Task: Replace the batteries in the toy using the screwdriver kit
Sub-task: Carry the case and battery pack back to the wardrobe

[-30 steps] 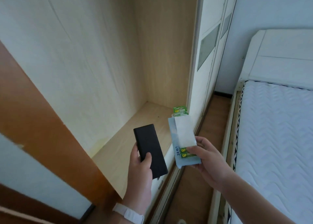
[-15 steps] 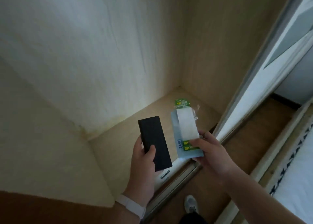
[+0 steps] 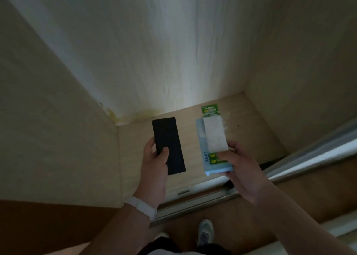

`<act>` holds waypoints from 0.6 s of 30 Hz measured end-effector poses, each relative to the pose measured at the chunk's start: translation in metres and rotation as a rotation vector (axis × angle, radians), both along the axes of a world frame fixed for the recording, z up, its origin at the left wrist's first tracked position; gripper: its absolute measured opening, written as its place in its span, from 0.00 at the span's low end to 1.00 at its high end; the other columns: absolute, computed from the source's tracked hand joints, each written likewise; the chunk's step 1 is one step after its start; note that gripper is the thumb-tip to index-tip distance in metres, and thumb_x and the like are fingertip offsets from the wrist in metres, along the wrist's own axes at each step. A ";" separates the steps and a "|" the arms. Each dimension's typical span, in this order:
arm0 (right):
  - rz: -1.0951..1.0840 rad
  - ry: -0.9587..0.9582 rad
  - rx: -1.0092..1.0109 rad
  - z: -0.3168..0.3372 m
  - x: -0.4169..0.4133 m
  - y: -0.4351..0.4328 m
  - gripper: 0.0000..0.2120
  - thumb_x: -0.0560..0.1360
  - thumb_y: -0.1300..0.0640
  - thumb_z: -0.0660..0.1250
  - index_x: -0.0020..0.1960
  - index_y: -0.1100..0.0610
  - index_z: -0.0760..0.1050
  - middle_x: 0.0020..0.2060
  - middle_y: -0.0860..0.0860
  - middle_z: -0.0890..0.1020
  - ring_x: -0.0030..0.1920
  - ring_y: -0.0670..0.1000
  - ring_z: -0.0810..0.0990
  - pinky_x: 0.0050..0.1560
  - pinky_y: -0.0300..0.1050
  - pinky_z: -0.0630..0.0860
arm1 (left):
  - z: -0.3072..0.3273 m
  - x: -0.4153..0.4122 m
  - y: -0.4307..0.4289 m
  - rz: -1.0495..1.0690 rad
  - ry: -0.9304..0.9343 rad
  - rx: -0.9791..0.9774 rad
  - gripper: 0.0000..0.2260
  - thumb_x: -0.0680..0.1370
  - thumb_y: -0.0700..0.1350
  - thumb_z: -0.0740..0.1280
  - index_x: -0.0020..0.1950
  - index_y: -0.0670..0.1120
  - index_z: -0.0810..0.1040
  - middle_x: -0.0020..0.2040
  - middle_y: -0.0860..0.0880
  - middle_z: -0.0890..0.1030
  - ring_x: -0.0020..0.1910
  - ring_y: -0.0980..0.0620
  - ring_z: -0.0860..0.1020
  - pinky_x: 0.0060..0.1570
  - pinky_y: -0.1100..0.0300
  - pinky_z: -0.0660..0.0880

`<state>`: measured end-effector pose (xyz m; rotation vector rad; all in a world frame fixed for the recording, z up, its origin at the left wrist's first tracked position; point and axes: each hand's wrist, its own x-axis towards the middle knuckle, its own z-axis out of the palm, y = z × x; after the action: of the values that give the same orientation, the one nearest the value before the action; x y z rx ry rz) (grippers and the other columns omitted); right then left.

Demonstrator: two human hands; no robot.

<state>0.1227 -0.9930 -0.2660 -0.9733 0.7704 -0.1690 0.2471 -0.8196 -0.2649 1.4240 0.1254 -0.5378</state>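
A white wristband (image 3: 141,206) circles the wrist below the left hand (image 3: 154,164); that hand is curled round the lower half of a black flat case (image 3: 168,144), thumb laid across its face and fingers wrapped behind its left edge; the case stands out past the thumb, tilted slightly left at its far end, and whether it is the screwdriver kit cannot be told.

Just right of that grip, apart from it, the right hand (image 3: 243,169) clamps a stack from the right side; its thumb presses down on top while the fingers curl underneath. Lowest against the fingers is a pale blue box (image 3: 207,166) with blue digits; a green GP battery card (image 3: 209,110) lies on it, showing beside the thumb tip and again beyond the stack's far end; a white slab (image 3: 215,135) lies uppermost, ending at the thumb.

Beneath both hands lies the wooden wardrobe floor (image 3: 251,123); nearer the wrists runs the door track (image 3: 193,198); a pale shoe (image 3: 205,231) shows between the forearms.
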 end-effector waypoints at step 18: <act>0.187 0.279 -0.066 -0.150 0.104 -0.033 0.17 0.73 0.62 0.71 0.59 0.52 0.73 0.53 0.59 0.81 0.53 0.60 0.83 0.57 0.62 0.76 | -0.166 0.101 -0.015 0.115 0.227 0.234 0.12 0.82 0.42 0.67 0.56 0.60 0.74 0.45 0.55 0.86 0.42 0.55 0.86 0.35 0.60 0.81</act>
<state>0.2268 -1.0262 -0.4157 -1.1404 0.9272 0.1076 0.3483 -0.8342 -0.4308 1.5685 0.4615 -0.6028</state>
